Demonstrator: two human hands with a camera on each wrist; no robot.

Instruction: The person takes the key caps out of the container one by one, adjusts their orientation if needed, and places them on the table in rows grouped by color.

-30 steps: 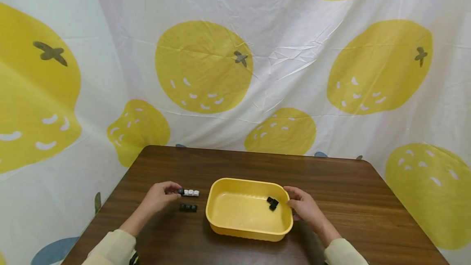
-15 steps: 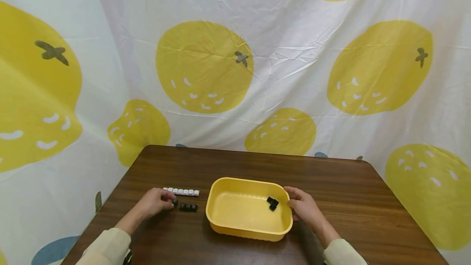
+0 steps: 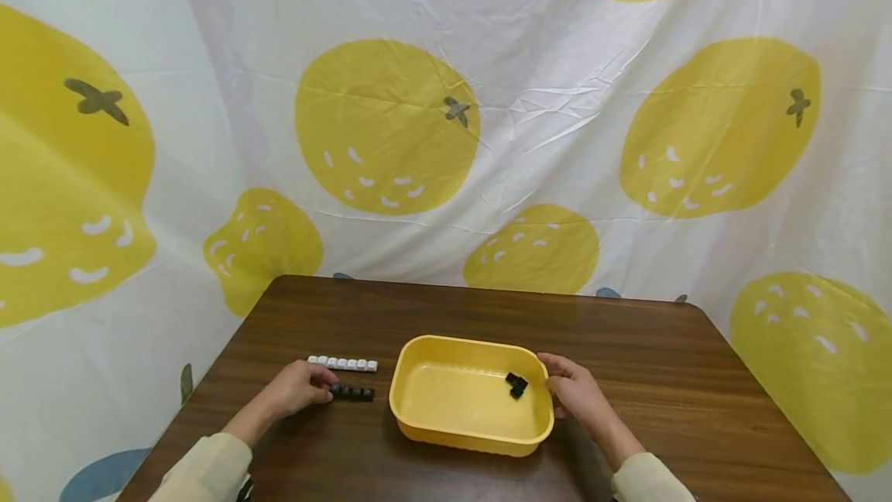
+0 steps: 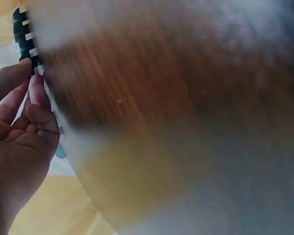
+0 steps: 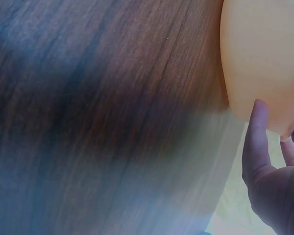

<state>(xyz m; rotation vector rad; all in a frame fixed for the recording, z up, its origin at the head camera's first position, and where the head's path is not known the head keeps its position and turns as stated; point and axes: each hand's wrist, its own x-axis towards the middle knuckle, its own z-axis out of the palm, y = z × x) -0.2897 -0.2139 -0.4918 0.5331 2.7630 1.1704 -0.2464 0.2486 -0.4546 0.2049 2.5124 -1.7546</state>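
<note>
My left hand (image 3: 298,389) is at the left end of a row of black keycaps (image 3: 357,393) on the table. Its thumb and a finger pinch the end keycap, which lines up against the others; the left wrist view shows the fingertips on that black keycap (image 4: 35,60). Just behind runs a row of several white keycaps (image 3: 343,363). At the right end of a yellow plastic tray (image 3: 474,441), my right hand (image 3: 580,393) holds the rim, with one finger along the outer wall in the right wrist view. Several black keycaps (image 3: 516,386) lie together inside the tray.
The brown wood-grain table (image 3: 627,355) carries the tray near its middle, right of both keycap rows. Behind and beside the table hangs a white cloth (image 3: 543,138) printed with yellow lemons.
My left hand has brought a black keycap from beside the white row toward me and set it at the left end of the black row. The right hand and tray stay put.
</note>
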